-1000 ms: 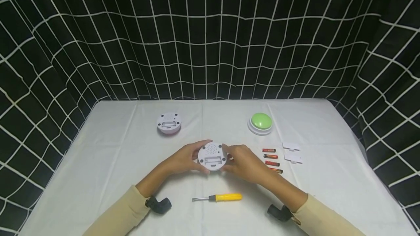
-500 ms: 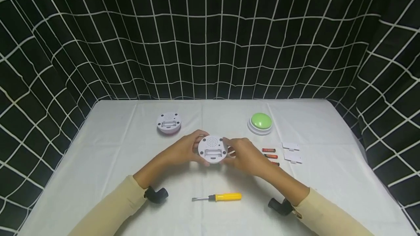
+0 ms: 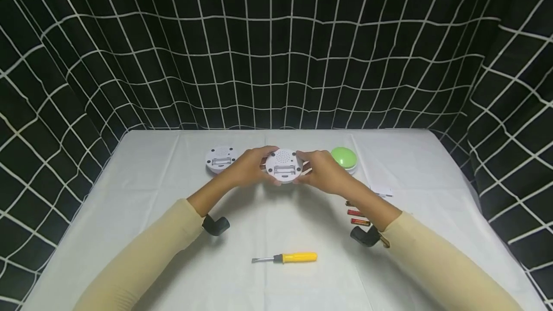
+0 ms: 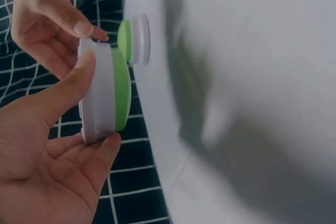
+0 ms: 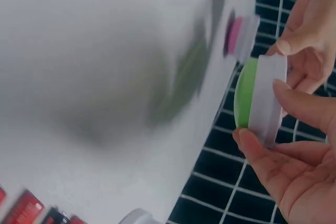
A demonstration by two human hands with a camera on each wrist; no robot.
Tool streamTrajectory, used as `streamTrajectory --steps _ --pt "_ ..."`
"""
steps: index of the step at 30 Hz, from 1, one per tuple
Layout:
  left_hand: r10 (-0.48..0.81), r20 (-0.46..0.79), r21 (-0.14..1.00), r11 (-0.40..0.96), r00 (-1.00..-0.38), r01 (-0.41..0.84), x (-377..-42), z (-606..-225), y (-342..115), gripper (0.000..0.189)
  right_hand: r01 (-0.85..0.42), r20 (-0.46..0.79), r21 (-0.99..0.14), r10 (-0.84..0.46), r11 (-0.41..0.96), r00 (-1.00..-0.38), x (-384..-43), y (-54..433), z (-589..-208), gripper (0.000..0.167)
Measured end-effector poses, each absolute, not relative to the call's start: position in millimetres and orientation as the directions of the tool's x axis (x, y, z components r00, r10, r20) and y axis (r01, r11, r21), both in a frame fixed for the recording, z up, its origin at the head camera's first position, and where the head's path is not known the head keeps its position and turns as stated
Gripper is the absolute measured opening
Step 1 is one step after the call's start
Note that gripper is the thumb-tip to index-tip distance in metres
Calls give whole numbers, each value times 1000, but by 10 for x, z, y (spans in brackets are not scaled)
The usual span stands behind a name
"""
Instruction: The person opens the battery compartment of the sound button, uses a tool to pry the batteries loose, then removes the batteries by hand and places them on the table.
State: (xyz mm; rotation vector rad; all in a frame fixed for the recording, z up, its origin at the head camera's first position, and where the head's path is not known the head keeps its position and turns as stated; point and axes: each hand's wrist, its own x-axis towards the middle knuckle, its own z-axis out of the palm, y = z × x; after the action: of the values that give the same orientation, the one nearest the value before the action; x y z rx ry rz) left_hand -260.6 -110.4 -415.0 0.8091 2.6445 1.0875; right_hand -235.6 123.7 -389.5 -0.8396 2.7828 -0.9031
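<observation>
Both hands hold a round white push-button device [image 3: 283,165] above the table, its underside with an open battery compartment facing the head camera. In the left wrist view its green dome [image 4: 122,90] points down to the table. My left hand [image 3: 252,167] grips one side of the rim between thumb and fingers; my right hand [image 3: 321,172] grips the opposite side. Behind the left hand an upturned device [image 3: 221,158] lies with its battery slot showing; its pink dome [image 5: 234,35] appears in the right wrist view. A green-domed button [image 3: 344,157] stands upright beyond the right hand.
A yellow-handled screwdriver [image 3: 298,257] lies near the front of the white table [image 3: 186,272]. Several red batteries [image 3: 360,222] lie at the right, partly hidden by the right forearm. Behind them is a white battery cover [image 3: 382,190]. A black gridded curtain [image 3: 276,61] surrounds the table.
Both hands have raised the device and moved it away from the body, toward the back of the table. The screwdriver and the other buttons have stayed put.
</observation>
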Motion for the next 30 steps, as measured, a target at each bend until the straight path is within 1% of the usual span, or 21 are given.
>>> streamTrajectory --steps 6,10,13,16,22,30 --pt "541 29 636 638 -841 433 -2832 -4141 -1002 90 -443 22 -582 -531 682 -847 -2604 1266 -3882 65" --pt "530 23 627 653 -848 425 -2945 -4165 -956 90 -431 5 -566 -520 702 -854 -2743 1240 -3890 55" --pt "509 6 621 673 -861 403 -3011 -4189 -931 90 -417 -12 -562 -510 715 -860 -2835 1224 -3924 51" --pt "489 -24 619 692 -872 371 -3064 -4220 -917 90 -382 -38 -593 -499 708 -866 -2899 1214 -3959 50" --pt "448 -85 603 735 -890 312 -3116 -4281 -931 92 -352 -55 -663 -512 661 -857 -2992 1190 -4054 44" --pt "432 -110 614 737 -895 281 -3117 -4347 -943 93 -260 -112 -723 -479 641 -871 -3020 1175 -4151 51"
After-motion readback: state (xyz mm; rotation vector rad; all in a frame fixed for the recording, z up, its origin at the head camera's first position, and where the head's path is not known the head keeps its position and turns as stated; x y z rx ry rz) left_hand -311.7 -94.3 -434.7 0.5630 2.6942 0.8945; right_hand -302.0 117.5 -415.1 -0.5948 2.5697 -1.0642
